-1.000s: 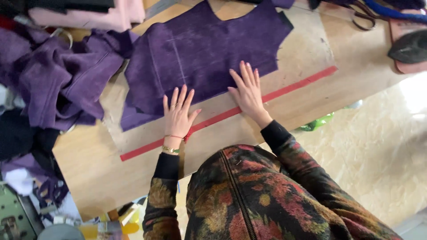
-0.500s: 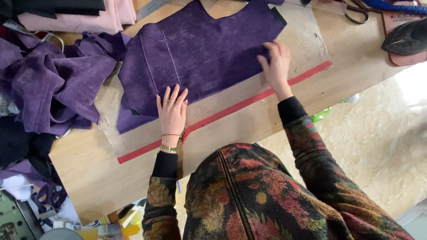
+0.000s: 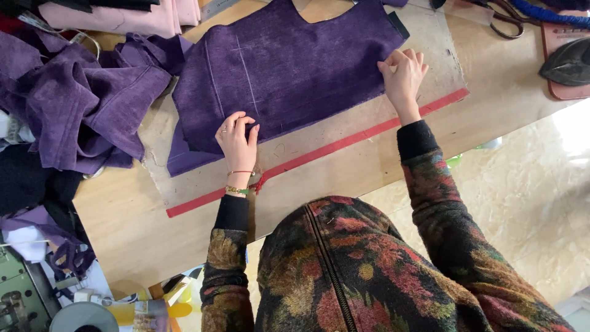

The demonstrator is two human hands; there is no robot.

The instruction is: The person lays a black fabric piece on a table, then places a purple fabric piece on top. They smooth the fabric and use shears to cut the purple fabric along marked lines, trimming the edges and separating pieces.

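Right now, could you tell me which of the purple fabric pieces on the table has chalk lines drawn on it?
The flat purple velvet panel under both hands, spread smooth on the board; the crumpled purple velvet heap to its left shows none.

Fabric panel (image 3: 289, 67) flat on board (image 3: 369, 132), board on table (image 3: 123, 227). Left hand (image 3: 236, 138) at panel's 7 o'clock edge; right hand (image 3: 402, 74) at its 4 o'clock edge. Tape strip (image 3: 344, 144) along board's 6 o'clock side, between panel and table edge. Fabric heap (image 3: 80, 104) at 9 o'clock of panel, touching it. Folded cloth (image 3: 123, 18) at 11 o'clock. Scissors (image 3: 501, 15) and iron (image 3: 568, 61) at 2 o'clock, well apart from panel.
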